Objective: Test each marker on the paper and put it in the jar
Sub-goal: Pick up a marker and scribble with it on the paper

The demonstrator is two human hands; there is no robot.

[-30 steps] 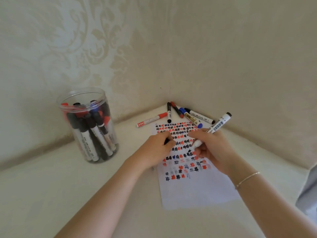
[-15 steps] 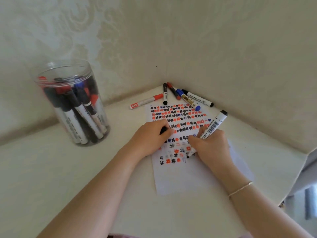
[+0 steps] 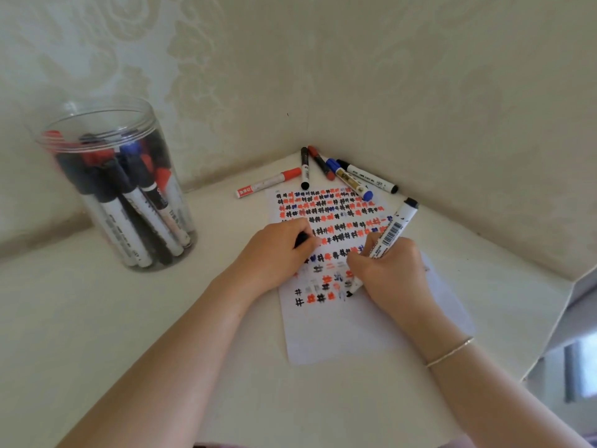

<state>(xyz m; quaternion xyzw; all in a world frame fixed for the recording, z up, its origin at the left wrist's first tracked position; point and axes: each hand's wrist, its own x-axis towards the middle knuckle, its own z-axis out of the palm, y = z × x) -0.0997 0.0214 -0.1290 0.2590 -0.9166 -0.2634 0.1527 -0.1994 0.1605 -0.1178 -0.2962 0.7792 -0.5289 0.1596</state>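
Observation:
A white sheet of paper (image 3: 342, 331) lies in the table's corner, its upper half full of red, black and blue test marks. My right hand (image 3: 392, 278) grips a white marker with a barcode (image 3: 392, 232), tip down on the paper beside the lowest marks. My left hand (image 3: 277, 253) rests on the paper and holds a black cap (image 3: 301, 239) in its curled fingers. A clear plastic jar (image 3: 119, 185) at the left holds several markers. Several loose markers (image 3: 347, 176) lie in the corner beyond the paper.
A red-capped marker (image 3: 268, 182) lies left of the sheet's top edge. Two walls (image 3: 420, 92) meet right behind the loose markers. The table edge (image 3: 546, 344) cuts off diagonally at the right.
The view has shifted, so the jar and the paper sit differently in frame. My right hand has moved the marker tip down to the lowest row of marks. My left hand stays on the paper.

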